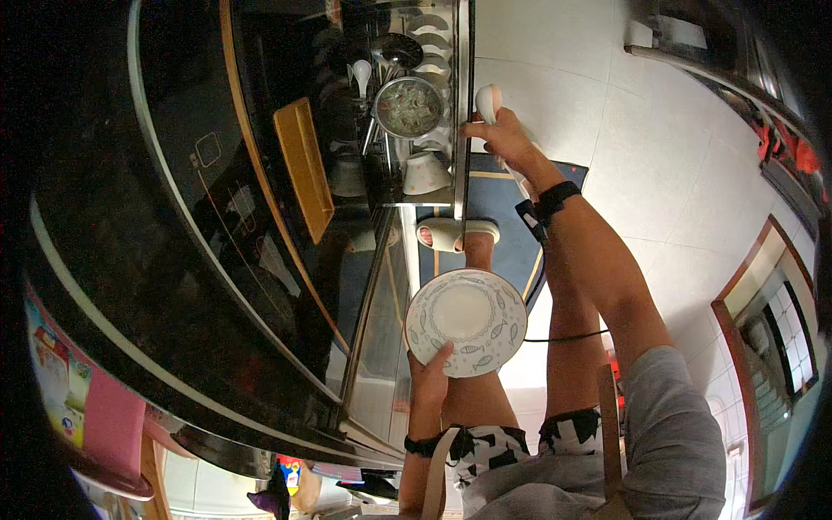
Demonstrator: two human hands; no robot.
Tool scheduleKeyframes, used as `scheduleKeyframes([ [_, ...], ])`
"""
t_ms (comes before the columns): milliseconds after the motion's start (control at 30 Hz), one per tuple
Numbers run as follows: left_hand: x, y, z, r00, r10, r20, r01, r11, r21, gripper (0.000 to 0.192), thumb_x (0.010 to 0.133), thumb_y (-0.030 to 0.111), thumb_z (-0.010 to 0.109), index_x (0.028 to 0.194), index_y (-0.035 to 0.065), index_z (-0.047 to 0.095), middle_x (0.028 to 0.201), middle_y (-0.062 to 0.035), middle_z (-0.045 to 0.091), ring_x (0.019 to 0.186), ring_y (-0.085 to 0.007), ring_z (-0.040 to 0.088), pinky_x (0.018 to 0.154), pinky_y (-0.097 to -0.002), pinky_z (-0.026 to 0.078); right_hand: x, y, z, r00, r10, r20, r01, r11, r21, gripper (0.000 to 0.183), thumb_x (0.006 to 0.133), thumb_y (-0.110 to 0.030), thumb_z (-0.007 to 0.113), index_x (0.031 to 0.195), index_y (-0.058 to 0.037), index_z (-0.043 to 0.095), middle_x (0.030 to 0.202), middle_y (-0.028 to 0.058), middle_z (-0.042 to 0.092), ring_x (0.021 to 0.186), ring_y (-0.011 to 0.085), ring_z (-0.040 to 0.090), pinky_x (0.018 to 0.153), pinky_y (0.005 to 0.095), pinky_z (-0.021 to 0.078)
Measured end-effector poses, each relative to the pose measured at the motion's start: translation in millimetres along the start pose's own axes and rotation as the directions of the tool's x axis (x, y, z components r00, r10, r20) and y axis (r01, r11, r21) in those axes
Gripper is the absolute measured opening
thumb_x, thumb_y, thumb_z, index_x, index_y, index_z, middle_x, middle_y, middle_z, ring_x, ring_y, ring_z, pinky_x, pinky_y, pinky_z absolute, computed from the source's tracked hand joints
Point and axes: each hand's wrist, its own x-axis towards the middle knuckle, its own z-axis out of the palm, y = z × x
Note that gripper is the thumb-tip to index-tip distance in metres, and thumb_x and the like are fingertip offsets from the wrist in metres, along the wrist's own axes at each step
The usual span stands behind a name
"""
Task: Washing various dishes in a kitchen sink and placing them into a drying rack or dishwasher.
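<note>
My left hand [430, 377] grips the lower rim of a round ceramic plate [465, 311] with a grey fish pattern, its thumb on the face. The plate's bare inside faces up. Farther off, my right hand [510, 138] is closed around a white rounded object [487, 103], perhaps a ceramic spoon; its lower part is hidden in the fingers. One finger of this hand reaches to the metal front edge [463, 84] of a pulled-out drawer. Inside the drawer are an upturned bowl [426, 173], a steel bowl [409, 107] with mixed contents and a white soup spoon [363, 77].
The black glossy countertop [195, 273] runs along the left, with a yellow tray [304, 170] on or reflected near it. A dark blue mat [484, 192] and a slippered foot [448, 234] lie below the drawer. A black cable [565, 338] crosses beside my legs.
</note>
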Motion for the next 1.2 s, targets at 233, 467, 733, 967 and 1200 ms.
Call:
scheduleKeyframes([
  [233, -1, 4, 0, 0.998, 0.019, -0.056, -0.019, 1.0, -0.003, 0.061, 0.08, -0.011, 0.065, 0.136, -0.0008, 0.042, 0.129, -0.0147, 0.055, 0.117, -0.0241, 0.057, 0.095, -0.0352, 0.051, -5, 10, -19, 0.997, 0.058, 0.056, -0.059, 0.998, 0.006, 0.034, 0.072, -0.022, 0.077, 0.093, -0.0023, 0.059, 0.067, -0.0011, 0.05, 0.052, 0.0088, 0.046, 0.044, 0.0254, 0.0352],
  [467, 1, 9, -1, 0.996, -0.002, -0.093, 0.005, 1.0, 0.03, 0.059, 0.079, -0.012, 0.065, 0.133, -0.0029, 0.044, 0.127, -0.0162, 0.056, 0.112, -0.0245, 0.059, 0.091, -0.0347, 0.052, -9, 19, -28, 0.998, 0.064, -0.011, -0.063, 0.996, 0.068, 0.031, 0.072, -0.022, 0.076, 0.091, -0.0043, 0.059, 0.068, -0.0007, 0.052, 0.053, 0.0083, 0.046, 0.046, 0.0247, 0.0354],
  [733, 0, 16, 6, 0.998, 0.055, -0.033, -0.055, 0.998, 0.015, 0.06, 0.08, -0.011, 0.064, 0.135, -0.002, 0.044, 0.129, -0.0151, 0.056, 0.114, -0.0243, 0.058, 0.093, -0.0356, 0.051, -22, 4, -36, 0.975, -0.144, -0.171, 0.131, 0.988, -0.086, 0.029, 0.078, -0.023, 0.076, 0.088, -0.0044, 0.056, 0.069, 0.0031, 0.058, 0.056, 0.01, 0.056, 0.048, 0.0265, 0.0434],
  [967, 0, 9, -6, 0.993, 0.034, -0.11, -0.024, 0.996, 0.087, 0.058, 0.081, -0.008, 0.066, 0.135, -0.002, 0.044, 0.13, -0.0143, 0.055, 0.115, -0.0243, 0.057, 0.096, -0.0357, 0.048, -60, -67, 30, 0.833, -0.436, -0.34, 0.378, 0.898, -0.225, 0.033, 0.089, -0.03, 0.068, 0.103, -0.0019, 0.058, 0.078, 0.0116, 0.064, 0.073, 0.0211, 0.065, 0.068, 0.035, 0.0507],
  [1200, 8, -2, -4, 0.997, 0.055, -0.052, -0.053, 0.998, 0.036, 0.057, 0.081, -0.005, 0.067, 0.133, -0.0027, 0.045, 0.128, -0.0141, 0.056, 0.113, -0.0241, 0.057, 0.095, -0.0343, 0.048, 28, -57, 120, 0.989, -0.076, -0.125, 0.061, 0.991, -0.121, 0.062, 0.089, -0.055, 0.054, 0.106, 0.0039, 0.061, 0.098, 0.0314, 0.064, 0.102, 0.0452, 0.06, 0.085, 0.0469, 0.0458],
])
